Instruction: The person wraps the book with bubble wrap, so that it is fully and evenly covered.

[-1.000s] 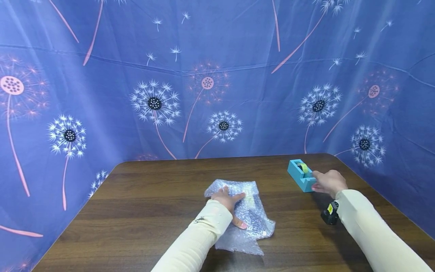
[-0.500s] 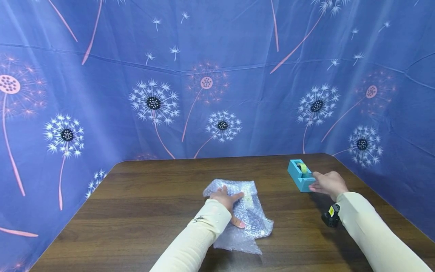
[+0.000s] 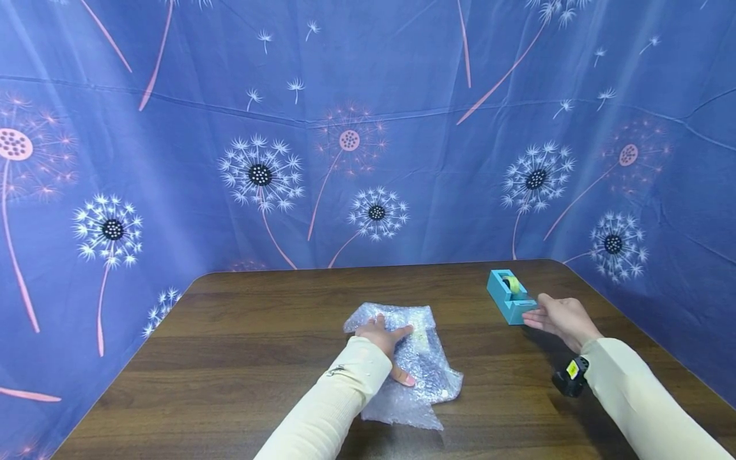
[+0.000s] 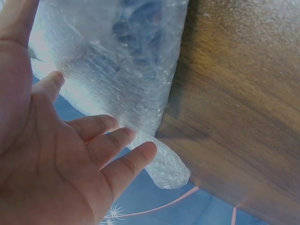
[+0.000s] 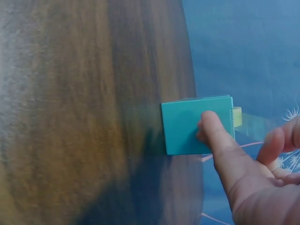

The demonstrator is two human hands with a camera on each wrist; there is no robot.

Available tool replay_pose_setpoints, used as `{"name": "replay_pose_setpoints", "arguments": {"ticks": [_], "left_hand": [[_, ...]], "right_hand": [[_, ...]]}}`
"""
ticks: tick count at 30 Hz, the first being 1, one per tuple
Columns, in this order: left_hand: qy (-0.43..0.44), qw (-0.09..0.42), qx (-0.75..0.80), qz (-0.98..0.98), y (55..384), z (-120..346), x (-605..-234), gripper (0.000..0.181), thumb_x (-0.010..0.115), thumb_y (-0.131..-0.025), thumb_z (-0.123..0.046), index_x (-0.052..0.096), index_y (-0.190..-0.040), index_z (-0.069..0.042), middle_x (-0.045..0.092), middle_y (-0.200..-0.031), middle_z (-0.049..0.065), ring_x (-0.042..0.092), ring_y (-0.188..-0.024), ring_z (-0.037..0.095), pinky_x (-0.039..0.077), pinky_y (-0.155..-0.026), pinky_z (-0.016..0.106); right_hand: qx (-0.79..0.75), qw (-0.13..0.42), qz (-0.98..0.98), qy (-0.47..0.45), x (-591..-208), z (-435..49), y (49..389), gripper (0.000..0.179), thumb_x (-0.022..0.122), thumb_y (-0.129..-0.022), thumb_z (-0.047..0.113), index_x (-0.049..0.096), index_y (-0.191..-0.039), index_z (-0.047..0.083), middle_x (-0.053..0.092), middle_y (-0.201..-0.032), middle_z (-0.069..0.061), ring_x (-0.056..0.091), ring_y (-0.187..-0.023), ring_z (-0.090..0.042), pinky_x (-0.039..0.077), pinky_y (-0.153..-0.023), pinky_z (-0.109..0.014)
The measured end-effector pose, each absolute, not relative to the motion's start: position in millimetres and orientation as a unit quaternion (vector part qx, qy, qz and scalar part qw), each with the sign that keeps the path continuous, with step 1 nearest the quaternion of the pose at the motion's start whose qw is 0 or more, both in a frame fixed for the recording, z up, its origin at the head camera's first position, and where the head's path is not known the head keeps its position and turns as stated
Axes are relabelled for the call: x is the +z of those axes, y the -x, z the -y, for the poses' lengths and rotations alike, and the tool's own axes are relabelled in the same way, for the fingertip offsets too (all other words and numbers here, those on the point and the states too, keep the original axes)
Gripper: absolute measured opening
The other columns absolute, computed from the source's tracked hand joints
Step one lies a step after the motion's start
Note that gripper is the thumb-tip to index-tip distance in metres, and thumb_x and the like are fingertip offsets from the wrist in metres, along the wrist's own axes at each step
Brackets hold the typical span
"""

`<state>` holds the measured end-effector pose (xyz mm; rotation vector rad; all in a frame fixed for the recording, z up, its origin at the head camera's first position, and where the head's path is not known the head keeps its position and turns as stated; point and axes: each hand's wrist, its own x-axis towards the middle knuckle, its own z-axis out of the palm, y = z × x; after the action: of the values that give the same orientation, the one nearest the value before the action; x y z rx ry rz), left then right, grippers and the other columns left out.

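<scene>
My left hand (image 3: 379,338) presses on a piece of clear bubble wrap (image 3: 428,370), fingers spread and thumb out to the side. In the left wrist view, the bubble wrap (image 4: 126,70) stands bulged beside the hand's (image 4: 70,145) straight fingers; what lies inside is unclear. At the right stands a teal tape dispenser (image 3: 507,300) with a yellowish roll. My right hand (image 3: 566,319) is just off its front end, seemingly pinching the tape end between thumb and finger. A faint strip of tape (image 5: 255,121) stretches from the dispenser (image 5: 183,126) toward the thumb in the right wrist view.
The brown wooden table (image 3: 241,358) has rounded far corners. A blue cloth with a dandelion print (image 3: 448,160) hangs behind it and along both sides. A black wrist camera (image 3: 570,378) sits under the right wrist.
My right hand has drawn back slightly from the dispenser, toward the right and the near side. The left hand, bubble wrap and dispenser stay in place.
</scene>
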<state>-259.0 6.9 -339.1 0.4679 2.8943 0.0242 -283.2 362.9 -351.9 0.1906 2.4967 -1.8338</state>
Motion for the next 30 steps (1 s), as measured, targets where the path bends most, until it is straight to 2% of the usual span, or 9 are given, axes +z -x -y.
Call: {"name": "replay_pose_setpoints", "arguments": {"ticks": [3,6,8,12,17,30], "left_hand": [[-0.163,0.101,0.009,-0.981,258.7,-6.2,-339.3,0.099,0.089,-0.067,-0.059,0.043,-0.153,-0.041,0.035,-0.161,0.017,0.033,-0.148,0.034,0.041,-0.111,0.05],[-0.167,0.095,0.01,-0.981,258.1,-5.2,-338.8,0.098,0.089,-0.067,-0.059,0.044,-0.153,-0.041,0.035,-0.161,0.017,0.033,-0.148,0.034,0.042,-0.11,0.049],[-0.168,0.092,0.011,-0.981,258.1,-4.7,-339.1,0.097,0.089,-0.068,-0.059,0.044,-0.152,-0.041,0.035,-0.161,0.017,0.033,-0.148,0.034,0.042,-0.11,0.049],[-0.171,0.088,0.02,-0.981,257.8,-3.9,-339.0,0.097,0.09,-0.067,-0.057,0.046,-0.152,-0.04,0.036,-0.16,0.018,0.035,-0.147,0.035,0.042,-0.109,0.051],[-0.175,0.083,0.028,-0.981,257.7,-3.0,-338.5,0.097,0.091,-0.066,-0.056,0.047,-0.151,-0.039,0.037,-0.159,0.019,0.035,-0.147,0.035,0.042,-0.109,0.052],[-0.17,0.088,0.031,-0.981,256.5,-4.5,-337.9,0.096,0.091,-0.067,-0.056,0.047,-0.151,-0.039,0.036,-0.16,0.019,0.034,-0.147,0.036,0.041,-0.11,0.054]], "right_hand": [[-0.611,0.019,-0.79,-0.053,-355.4,-364.8,280.8,0.047,0.026,-0.104,0.01,0.034,-0.124,-0.032,0.069,-0.099,-0.011,0.072,-0.087,-0.009,0.058,-0.085,-0.029],[-0.633,0.023,-0.772,-0.05,-358.9,-366.4,279.0,0.031,0.027,-0.104,0.009,0.044,-0.103,-0.017,0.067,-0.103,-0.012,0.071,-0.088,-0.008,0.058,-0.087,-0.03],[-0.645,0.023,-0.763,-0.048,-361.3,-367.1,277.7,0.028,0.027,-0.104,0.009,0.044,-0.091,-0.008,0.066,-0.106,-0.014,0.071,-0.089,-0.008,0.058,-0.087,-0.03],[-0.677,0.015,-0.735,-0.035,-366.1,-368.0,274.8,0.031,0.027,-0.103,0.005,0.045,-0.078,-0.002,0.063,-0.116,-0.023,0.072,-0.091,-0.009,0.058,-0.088,-0.032],[-0.699,0.007,-0.715,-0.013,-371.9,-368.5,271.5,0.032,0.028,-0.101,0.002,0.043,-0.072,0.002,0.062,-0.118,-0.021,0.072,-0.095,-0.011,0.058,-0.089,-0.032],[-0.74,0.001,-0.672,0.008,-382.7,-371.9,265.1,0.031,0.028,-0.102,0.002,0.043,-0.075,0.004,0.066,-0.114,-0.009,0.071,-0.101,-0.01,0.056,-0.093,-0.033]]}}
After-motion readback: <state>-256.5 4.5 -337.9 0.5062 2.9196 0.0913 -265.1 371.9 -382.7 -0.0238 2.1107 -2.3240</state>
